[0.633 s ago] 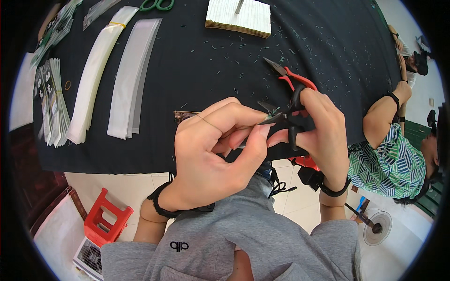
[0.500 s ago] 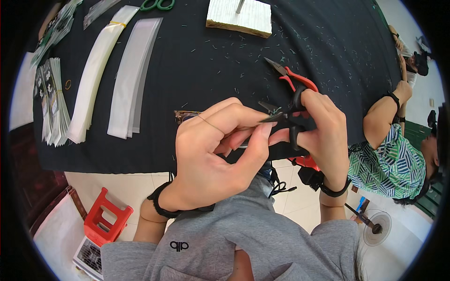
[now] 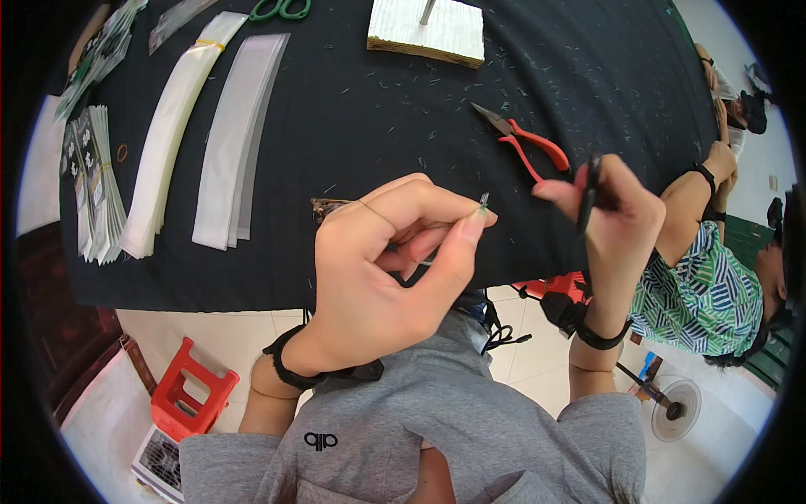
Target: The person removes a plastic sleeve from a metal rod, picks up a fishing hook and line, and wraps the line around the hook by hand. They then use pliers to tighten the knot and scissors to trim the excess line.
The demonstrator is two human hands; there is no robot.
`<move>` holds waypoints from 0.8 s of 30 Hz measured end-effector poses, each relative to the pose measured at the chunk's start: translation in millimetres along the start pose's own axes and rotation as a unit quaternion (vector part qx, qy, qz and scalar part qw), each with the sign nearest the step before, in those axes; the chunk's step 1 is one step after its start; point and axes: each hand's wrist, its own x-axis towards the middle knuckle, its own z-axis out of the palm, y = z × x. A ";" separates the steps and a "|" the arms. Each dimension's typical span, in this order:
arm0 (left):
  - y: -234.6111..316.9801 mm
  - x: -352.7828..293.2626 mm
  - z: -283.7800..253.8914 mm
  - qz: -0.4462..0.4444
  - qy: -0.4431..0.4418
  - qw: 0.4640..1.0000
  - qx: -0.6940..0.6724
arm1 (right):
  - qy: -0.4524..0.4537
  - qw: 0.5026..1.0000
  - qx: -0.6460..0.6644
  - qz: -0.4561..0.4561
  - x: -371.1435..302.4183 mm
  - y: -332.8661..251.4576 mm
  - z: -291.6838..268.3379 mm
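My left hand (image 3: 386, 260) is closed in a pinch over the front of the table. Between thumb and forefinger it grips a small piece with a silvery tip (image 3: 484, 198) and a bit of green thread at its base; the rest is hidden in the fingers. A thin strand (image 3: 378, 214) crosses the back of the forefinger. To the right, my right hand (image 3: 621, 214) is closed on black-handled scissors (image 3: 585, 202), seen edge-on and smeared by motion. Red-handled pliers (image 3: 533, 144) lie on the black cloth just beyond that hand.
Clear plastic sleeves (image 3: 239, 151), a banded bundle of sleeves (image 3: 168, 143) and printed cards (image 3: 94, 185) lie at left. Green-handled scissors (image 3: 281, 8) and a white block with a metal rod (image 3: 426, 34) are farther back. Green thread scraps dot the cloth. Another person's arm (image 3: 693, 202) rests at right.
My right hand has drawn the scissors away to the right from the left fingertips and turned them edge-on. The silvery tip in my left hand now shows. The left hand has barely moved.
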 end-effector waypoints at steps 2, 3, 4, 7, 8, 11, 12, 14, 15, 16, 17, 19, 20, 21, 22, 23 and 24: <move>-0.7 1.0 -1.2 -0.013 -0.010 0.999 -0.035 | -0.023 0.998 0.001 0.061 5.3 4.9 -7.6; -0.9 1.0 -1.2 -0.025 -0.010 0.998 -0.056 | -0.047 0.992 -0.009 0.115 5.8 5.6 -10.0; -1.1 0.9 -1.2 -0.038 -0.009 0.996 -0.076 | -0.057 0.997 0.014 0.056 3.8 4.8 -9.6; -1.1 0.5 -0.9 -0.037 -0.011 0.996 -0.084 | -0.119 0.992 0.031 0.016 -5.7 -2.8 -8.6; -0.9 0.4 -1.0 -0.029 -0.013 0.996 -0.078 | -0.127 0.991 0.034 0.011 -6.9 -4.7 -7.0; 1.3 -0.9 -2.0 -0.026 -0.017 0.998 -0.048 | -0.124 0.992 0.025 -0.002 -5.3 -8.2 -4.6; 1.6 -0.9 -2.3 -0.018 -0.017 0.999 -0.043 | -0.117 0.993 0.021 -0.002 -4.6 -9.0 -3.9; 1.7 -0.3 -2.6 -0.004 -0.017 0.999 -0.031 | -0.109 0.994 0.030 0.004 -4.7 -9.8 -3.3; 1.7 -0.2 -2.7 0.000 -0.018 1.000 -0.025 | -0.105 0.994 0.034 0.008 -5.3 -9.3 -3.2; 1.5 0.0 -2.6 0.003 -0.019 1.000 -0.019 | -0.096 0.995 0.026 0.004 -6.0 -7.7 -3.0; 1.5 -0.3 -2.7 0.005 -0.021 1.000 -0.021 | -0.087 0.996 0.018 0.000 -6.8 -5.1 -2.8; 1.5 -1.2 -2.9 -0.014 -0.027 0.998 -0.050 | -0.069 0.998 0.002 0.015 -7.7 4.3 -3.8; 1.3 -1.7 -3.5 -0.023 -0.030 0.997 -0.068 | -0.059 0.998 -0.006 0.033 -6.2 11.7 -6.2; 0.9 -1.9 -4.6 -0.049 -0.034 0.993 -0.104 | -0.050 0.998 -0.013 0.039 -4.4 20.2 -10.1; 0.3 -2.0 -6.2 -0.075 -0.037 0.987 -0.139 | -0.054 0.997 -0.017 0.061 -2.0 29.4 -16.3; -0.5 -2.0 -8.1 -0.100 -0.041 0.979 -0.175 | -0.026 0.995 0.002 0.096 2.9 41.2 -15.8; -1.6 -1.7 -10.1 -0.109 -0.055 0.970 -0.212 | -0.013 0.994 -0.040 0.105 7.0 52.0 -18.6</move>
